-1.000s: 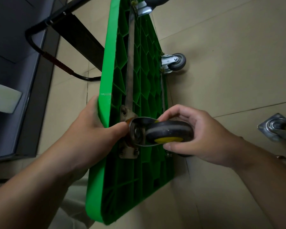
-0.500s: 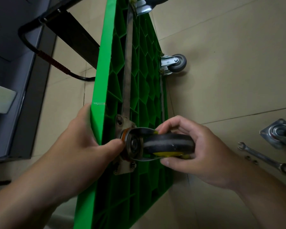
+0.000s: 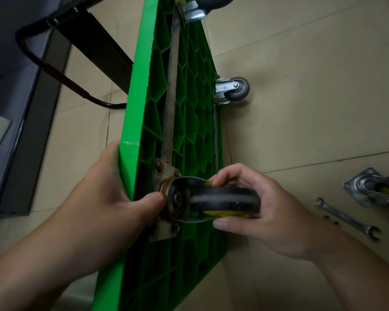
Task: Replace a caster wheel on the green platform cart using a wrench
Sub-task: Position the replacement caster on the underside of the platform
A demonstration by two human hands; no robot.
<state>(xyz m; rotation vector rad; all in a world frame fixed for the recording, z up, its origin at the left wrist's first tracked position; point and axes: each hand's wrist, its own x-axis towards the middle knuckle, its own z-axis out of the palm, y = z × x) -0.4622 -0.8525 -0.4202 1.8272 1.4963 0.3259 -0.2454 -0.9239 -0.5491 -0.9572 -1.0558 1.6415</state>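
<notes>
The green platform cart (image 3: 157,97) stands on its side, ribbed underside facing right. A black caster wheel with a yellow hub (image 3: 225,202) sits against its rusty mounting plate (image 3: 164,173) on the underside. My right hand (image 3: 261,212) is wrapped around that wheel, thumb below, fingers above. My left hand (image 3: 108,194) grips the cart's near edge, its thumb pressing the caster's swivel base. A silver double-ended wrench (image 3: 346,218) lies on the floor to the right, next to a loose caster (image 3: 377,191).
Two more casters are mounted on the cart: one (image 3: 234,89) at mid right, another (image 3: 195,10) at the top. The cart's black folded handle (image 3: 61,75) reaches left. A dark cabinet (image 3: 11,104) stands along the left. Small nuts (image 3: 330,219) lie by the wrench on the tiled floor.
The view has shifted so the wrench and loose caster on the right floor show fully. Both hands keep their hold; the held wheel sits slightly lower in the picture.
</notes>
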